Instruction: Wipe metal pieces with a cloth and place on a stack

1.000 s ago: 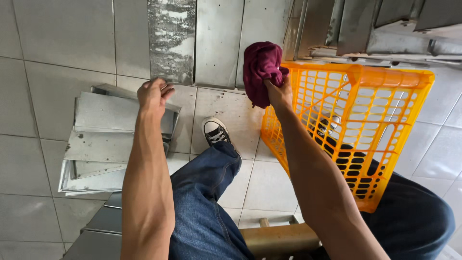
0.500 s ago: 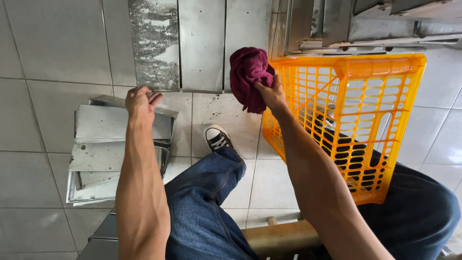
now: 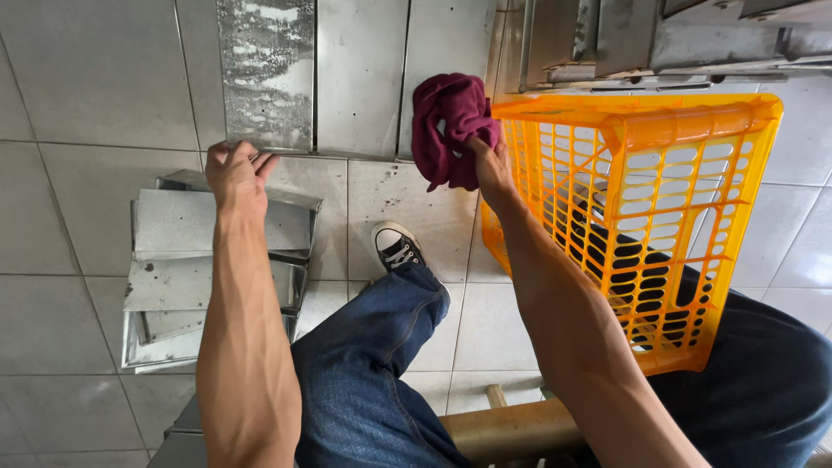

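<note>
left hand (image 3: 234, 176): I see fingers curled on the lower edge of the upright metal panel (image 3: 267, 74)
right hand (image 3: 490, 166): fist tight around maroon rag (image 3: 448, 128), just beside orange crate (image 3: 693, 130)

Bright, even daylight, soft shadows, sharp focus, slight wide-angle edge distortion.

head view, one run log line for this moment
left hand: on metal panel's lower edge | right hand: holds maroon cloth | orange crate: on lap

Maroon cloth (image 3: 451, 126); orange crate (image 3: 693, 130)
</note>
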